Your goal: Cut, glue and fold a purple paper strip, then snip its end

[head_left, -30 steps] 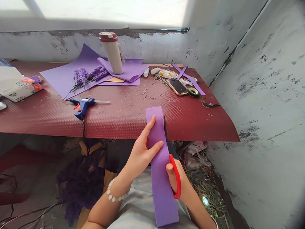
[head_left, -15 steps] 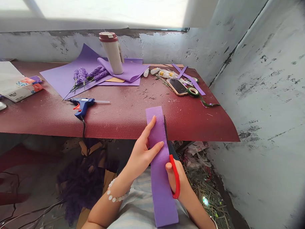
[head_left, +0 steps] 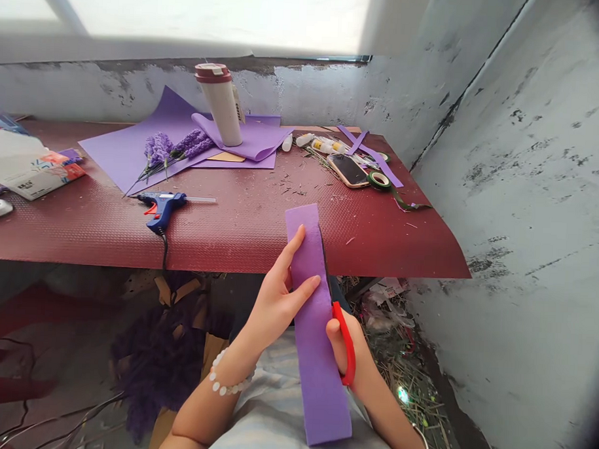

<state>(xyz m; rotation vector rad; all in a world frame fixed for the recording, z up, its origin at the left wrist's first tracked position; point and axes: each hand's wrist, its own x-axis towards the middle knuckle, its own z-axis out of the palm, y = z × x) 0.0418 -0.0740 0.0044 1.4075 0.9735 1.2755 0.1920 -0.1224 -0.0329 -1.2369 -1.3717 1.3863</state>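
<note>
Purple foam strip (head_left: 316, 376) sits firmly in our left hand (head_left: 277, 302), thumb and fingers pinching it flat above the table (head_left: 78, 233) edge; our right hand (head_left: 340, 344) grips red-handled scissors (head_left: 348, 344), their dark blade (head_left: 324, 258) tight along the strip's side.

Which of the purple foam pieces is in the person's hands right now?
The long rectangular purple foam strip, held in the left hand beside red-handled scissors in the right hand; the other purple pieces lie on the table.
</note>
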